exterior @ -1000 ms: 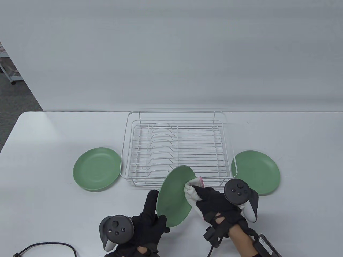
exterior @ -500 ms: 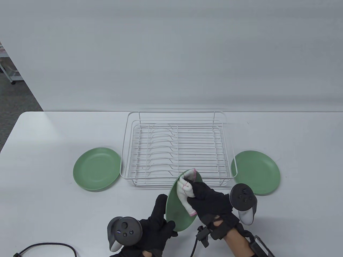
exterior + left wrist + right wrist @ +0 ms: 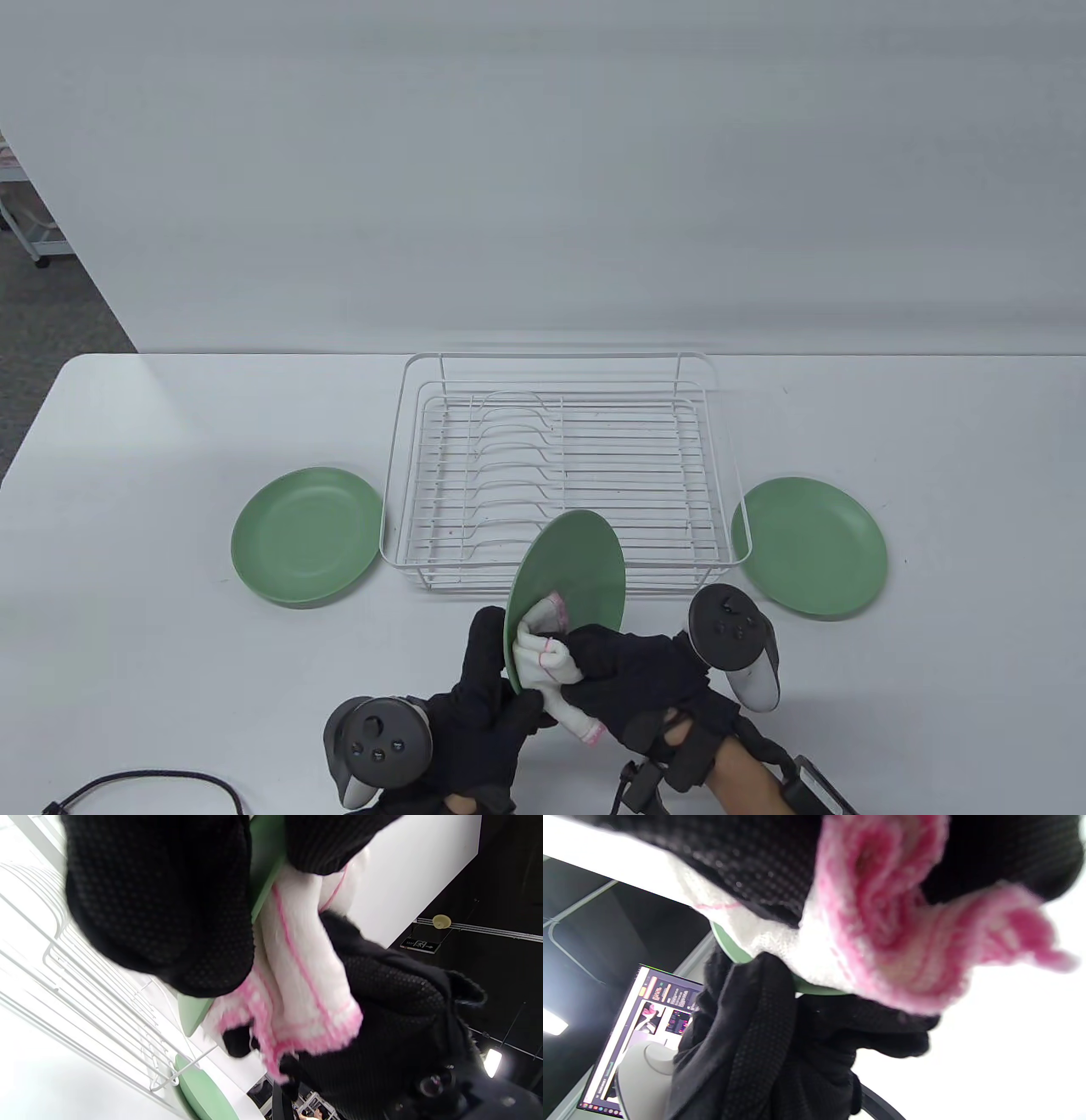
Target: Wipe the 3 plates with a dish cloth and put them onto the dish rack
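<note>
Green and matte, the round plate being wiped stands tilted on edge just in front of the white wire dish rack, its upper rim overlapping the rack's front rail in the table view. The left hand grips the plate's lower rim, fingers behind it and thumb curled over the near edge. The right hand is closed round a bunched white dish cloth with pink trim and presses it against the plate's lower face, close to the left thumb.

Half a second ago the cloth sat high on the plate, near its top edge; a second ago it was at the right rim. So the cloth has swept down across the face, and the plate has turned to show more of its surface to the camera. That reads as a wiping stroke nearing its end on this side, though whether the plate's back is done cannot be told.

Two more round green plates lie flat on the white table: one just left of the rack, one just right of it, its edge tucked behind the rack's corner wire. The rack holds nothing yet, so this looks like the first of three plates, with racking it the likely next step.
</note>
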### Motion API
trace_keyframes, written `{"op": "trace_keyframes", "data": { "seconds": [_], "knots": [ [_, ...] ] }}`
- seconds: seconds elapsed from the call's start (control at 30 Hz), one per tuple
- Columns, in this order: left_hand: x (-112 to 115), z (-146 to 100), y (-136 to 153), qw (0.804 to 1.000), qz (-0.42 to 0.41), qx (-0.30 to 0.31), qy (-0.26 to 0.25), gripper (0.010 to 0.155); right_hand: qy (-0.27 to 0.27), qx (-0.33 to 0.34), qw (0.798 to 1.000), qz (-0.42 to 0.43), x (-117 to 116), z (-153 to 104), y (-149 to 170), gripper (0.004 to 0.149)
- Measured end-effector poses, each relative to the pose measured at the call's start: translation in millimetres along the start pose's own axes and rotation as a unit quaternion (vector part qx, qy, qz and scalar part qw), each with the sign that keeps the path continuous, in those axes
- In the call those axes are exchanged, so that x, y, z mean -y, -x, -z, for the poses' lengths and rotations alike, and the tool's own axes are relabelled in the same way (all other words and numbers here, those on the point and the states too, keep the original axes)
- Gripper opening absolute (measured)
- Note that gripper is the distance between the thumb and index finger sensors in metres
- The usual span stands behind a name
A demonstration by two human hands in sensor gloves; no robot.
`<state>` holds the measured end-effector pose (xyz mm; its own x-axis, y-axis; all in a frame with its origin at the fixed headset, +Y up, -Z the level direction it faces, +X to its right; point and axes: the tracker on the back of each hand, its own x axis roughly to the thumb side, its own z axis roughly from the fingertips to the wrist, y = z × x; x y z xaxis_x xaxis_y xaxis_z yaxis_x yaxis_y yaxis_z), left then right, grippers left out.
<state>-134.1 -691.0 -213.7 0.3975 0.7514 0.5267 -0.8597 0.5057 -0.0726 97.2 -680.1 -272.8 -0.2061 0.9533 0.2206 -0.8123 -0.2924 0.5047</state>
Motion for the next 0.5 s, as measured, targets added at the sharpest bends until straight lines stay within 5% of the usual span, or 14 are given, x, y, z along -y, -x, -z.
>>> {"op": "trace_keyframes", "data": {
  "seconds": [0.23,0.5],
  "knots": [
    [-5.3,-1.0,-2.2,0.999,0.021,0.007,-0.025,0.083,-0.031,-0.094,0.993,-0.069,16.2,0.9,12.2,0.048],
    [-3.7,-1.2,-4.4,0.999,0.044,0.01,-0.016,0.082,0.095,-0.153,0.977,-0.114,47.7,-5.6,24.0,0.048]
  ]
}}
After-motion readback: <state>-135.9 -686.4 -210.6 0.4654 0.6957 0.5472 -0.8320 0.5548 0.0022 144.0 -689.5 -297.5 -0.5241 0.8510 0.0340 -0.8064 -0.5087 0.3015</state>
